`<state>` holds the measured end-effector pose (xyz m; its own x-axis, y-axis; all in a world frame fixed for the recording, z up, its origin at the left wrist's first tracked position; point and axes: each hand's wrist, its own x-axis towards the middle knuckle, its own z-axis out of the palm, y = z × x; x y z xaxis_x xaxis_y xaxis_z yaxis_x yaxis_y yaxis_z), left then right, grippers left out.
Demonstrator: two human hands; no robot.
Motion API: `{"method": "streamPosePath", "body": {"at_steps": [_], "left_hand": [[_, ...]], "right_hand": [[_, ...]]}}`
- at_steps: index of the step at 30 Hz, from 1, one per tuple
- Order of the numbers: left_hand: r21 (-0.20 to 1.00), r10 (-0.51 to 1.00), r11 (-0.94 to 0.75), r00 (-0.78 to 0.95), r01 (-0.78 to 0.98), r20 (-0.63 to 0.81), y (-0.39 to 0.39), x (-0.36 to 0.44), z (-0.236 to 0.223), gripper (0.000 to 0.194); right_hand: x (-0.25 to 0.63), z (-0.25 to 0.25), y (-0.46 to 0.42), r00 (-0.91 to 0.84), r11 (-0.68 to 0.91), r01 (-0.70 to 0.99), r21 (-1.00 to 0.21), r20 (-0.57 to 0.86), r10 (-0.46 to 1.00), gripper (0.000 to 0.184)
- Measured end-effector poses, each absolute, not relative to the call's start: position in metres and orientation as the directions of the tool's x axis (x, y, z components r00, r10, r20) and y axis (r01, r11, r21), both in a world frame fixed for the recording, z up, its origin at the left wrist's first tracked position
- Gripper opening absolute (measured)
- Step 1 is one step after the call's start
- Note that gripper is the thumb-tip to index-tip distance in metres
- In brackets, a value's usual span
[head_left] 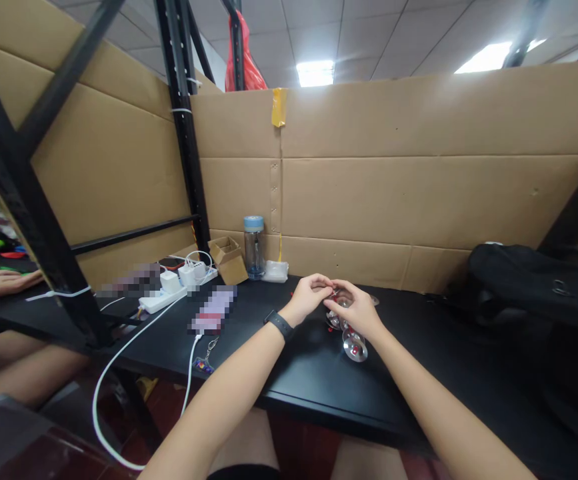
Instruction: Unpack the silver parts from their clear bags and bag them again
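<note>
My left hand (pixel 309 298), with a black band (pixel 279 325) on its wrist, is closed in a pinch above the black table. Opposite it, my right hand (pixel 357 309) is pinched too, and the fingertips of both meet. Something small with a reddish and silver glint shows between them, too small to name. Just below my right hand are several shiny silver discs with red centres; the nearest disc (pixel 355 347) lies flattest to view. My fingers partly cover the others.
At the left are a phone (pixel 213 309) on a white cable, a keychain (pixel 203 364) and a white power strip (pixel 163 300). Farther back stand an open cardboard box (pixel 229 260) and a blue-lidded bottle (pixel 254 250). A black bag (pixel 523 287) sits right. Another person's hand (pixel 6 283) rests far left.
</note>
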<state>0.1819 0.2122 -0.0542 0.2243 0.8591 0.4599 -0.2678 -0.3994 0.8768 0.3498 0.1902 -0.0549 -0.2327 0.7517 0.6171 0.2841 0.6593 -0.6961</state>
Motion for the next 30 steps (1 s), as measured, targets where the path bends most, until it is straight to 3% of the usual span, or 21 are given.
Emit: {"method": "streamPosePath", "body": {"at_steps": [5,9,12,15,18,22,26,30], "left_hand": [[0.847,0.914,-0.159,0.248,-0.507,0.320,0.204,0.185,-0.049,0.038],[0.855,0.907,-0.236,0.212,-0.461,0.364,0.208,0.187,-0.052,0.035],[0.867,0.890,-0.417,0.069,-0.274,0.450,0.218,0.182,-0.055,0.022],[0.859,0.859,-0.506,-0.036,0.081,0.510,0.230,0.163,-0.055,0.008],[0.679,0.829,-0.490,0.050,0.547,0.557,0.240,0.138,-0.056,0.012],[0.586,0.852,-0.430,0.094,0.687,0.515,0.245,0.115,-0.061,0.014],[0.515,0.888,-0.346,0.097,0.784,0.449,0.243,0.109,-0.065,0.014],[0.451,0.894,-0.353,0.153,0.820,0.422,0.241,0.114,-0.065,0.016]], "right_hand": [[0.337,-0.055,0.183,-0.083,0.687,0.391,-0.612,0.720,0.689,0.042],[0.337,-0.055,0.182,-0.100,0.685,0.362,-0.632,0.705,0.703,0.045],[0.344,-0.052,0.187,-0.142,0.683,0.416,-0.600,0.699,0.700,0.046],[0.364,-0.049,0.199,-0.112,0.642,0.560,-0.524,0.719,0.686,0.049],[0.398,-0.054,0.220,-0.036,0.508,0.718,-0.476,0.703,0.710,0.052],[0.445,-0.072,0.247,-0.002,0.307,0.862,-0.403,0.604,0.797,0.052],[0.463,-0.086,0.258,-0.043,0.232,0.898,-0.374,0.451,0.891,0.035],[0.459,-0.093,0.259,-0.050,0.149,0.946,-0.287,0.325,0.944,0.035]]}}
